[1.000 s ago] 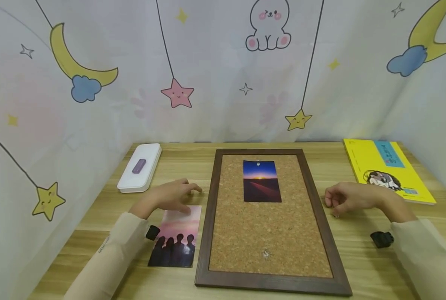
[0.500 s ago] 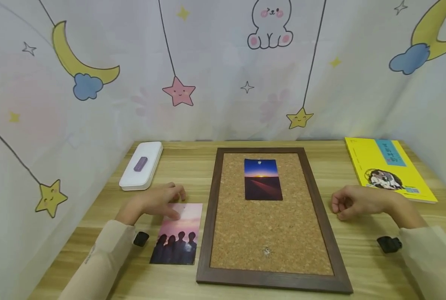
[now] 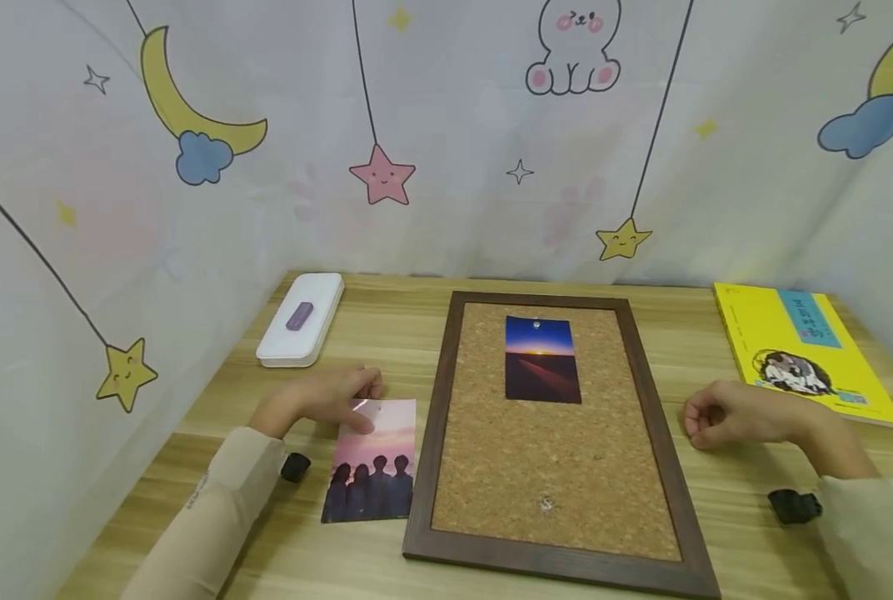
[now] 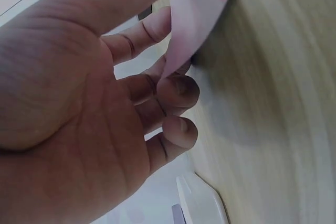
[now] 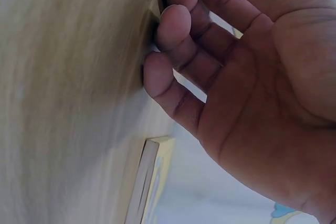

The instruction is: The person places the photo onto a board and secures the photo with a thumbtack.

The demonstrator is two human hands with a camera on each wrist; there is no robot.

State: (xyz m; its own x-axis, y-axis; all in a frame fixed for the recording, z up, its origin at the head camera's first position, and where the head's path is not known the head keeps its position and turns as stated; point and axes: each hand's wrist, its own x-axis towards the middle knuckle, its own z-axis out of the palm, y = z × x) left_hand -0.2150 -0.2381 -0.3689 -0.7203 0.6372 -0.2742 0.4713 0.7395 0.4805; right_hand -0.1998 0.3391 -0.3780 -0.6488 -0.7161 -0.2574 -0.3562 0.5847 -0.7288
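Observation:
In the head view, my left hand (image 3: 334,396) pinches the upper left corner of a pink photo (image 3: 375,458) showing several silhouetted people. The left wrist view shows that corner of the photo (image 4: 197,14) bent up between thumb and fingers. To its right lies a cork board (image 3: 521,458) with a dark brown frame. A sunset photo (image 3: 542,362) is fixed near the board's top by a clear push pin (image 3: 536,325). Another clear push pin (image 3: 546,504) sits low on the cork. Beside the frame's right edge my right hand (image 3: 742,414) rests on the table, fingers loosely curled.
At the back left, a small purple block (image 3: 300,316) lies on a white case (image 3: 274,346). A yellow book (image 3: 746,325) lies at the back right, just behind the right hand. A patterned curtain (image 3: 461,225) borders the table.
My left hand has drawn back left to the pink photo's upper left corner and taken hold of it. The right hand has shifted slightly away from the board. The view has swung a little left.

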